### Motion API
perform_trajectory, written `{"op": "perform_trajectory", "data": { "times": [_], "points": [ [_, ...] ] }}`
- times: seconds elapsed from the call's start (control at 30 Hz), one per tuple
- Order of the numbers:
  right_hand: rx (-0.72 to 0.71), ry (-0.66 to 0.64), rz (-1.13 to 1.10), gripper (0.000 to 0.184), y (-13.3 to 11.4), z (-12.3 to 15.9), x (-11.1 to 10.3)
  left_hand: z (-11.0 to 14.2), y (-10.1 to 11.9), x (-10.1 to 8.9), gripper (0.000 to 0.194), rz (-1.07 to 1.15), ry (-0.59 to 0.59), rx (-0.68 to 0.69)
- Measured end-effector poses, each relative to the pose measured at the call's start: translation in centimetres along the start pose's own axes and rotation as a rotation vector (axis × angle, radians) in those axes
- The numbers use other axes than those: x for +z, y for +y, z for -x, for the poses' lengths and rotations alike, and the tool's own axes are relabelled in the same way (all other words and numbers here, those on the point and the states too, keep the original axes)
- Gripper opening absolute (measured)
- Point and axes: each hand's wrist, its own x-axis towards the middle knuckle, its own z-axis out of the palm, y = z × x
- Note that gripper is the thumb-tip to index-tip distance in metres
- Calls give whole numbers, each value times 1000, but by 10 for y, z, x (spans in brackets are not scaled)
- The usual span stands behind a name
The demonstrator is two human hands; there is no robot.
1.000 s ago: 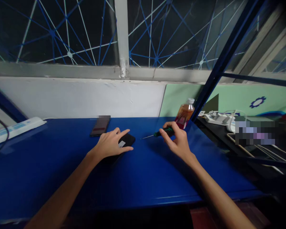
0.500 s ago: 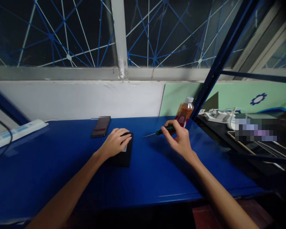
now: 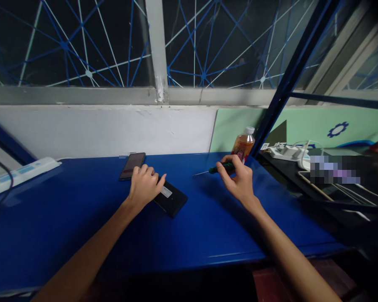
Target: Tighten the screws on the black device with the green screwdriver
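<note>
Table [image 3: 82, 218]: blue top, spread from the near edge to the white wall.
Left hand [image 3: 144, 186]: palm down, fingers curled and thumb out to the right, pressed on the near end of the black device; gripped or merely pinned, cannot tell.
Black device [image 3: 171, 198]: flat slab with a small white label, lying at a slant on the table, far end out from under the left hand, pointing right and toward the viewer.
Right hand [image 3: 239, 182]: raised just above the table, fingers closed round the screwdriver handle, thumb on top.
Screwdriver [image 3: 219, 169]: dark green handle in the right hand, thin metal shaft pointing left, tip in the air, well apart from the black device.
Phone [image 3: 132, 165]: dark, flat on the table, just beyond the left hand.
Bottle [image 3: 243, 144]: amber liquid, white cap, upright just behind the right hand.
Power strip [image 3: 22, 171]: white, far left, along the wall.
</note>
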Motion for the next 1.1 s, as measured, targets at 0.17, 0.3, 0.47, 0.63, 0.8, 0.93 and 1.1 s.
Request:
{"op": "perform_trajectory", "data": {
  "times": [0.17, 0.3, 0.47, 0.63, 0.8, 0.93, 1.1],
  "points": [
    [37, -18, -56, 11, -2, 0, -3, -3, 11, -1, 30, 391, -149, 206],
    [100, -30, -103, 12, -6, 0, -3, -1, 19, 2, 33, 318, -128, 83],
    [296, -41, -406, 15, -9, 1, 2, -1, 31, 1, 27, 320, -32, -92],
    [442, -35, -710, 17, -8, 2, 11, -4, 42, -6, 22, 763, -4, -97],
    [484, -91, -733, 19, -10, 4, 13, -5, 47, -11, 13, 878, 19, -86],
    [485, -113, -734, 19, -12, 4, 13, -6, 49, -15, 14, 901, 31, -72],
    [476, -103, -729, 18, -10, 4, 12, -7, 48, -18, 14, 887, 21, -83]
  ]
}}
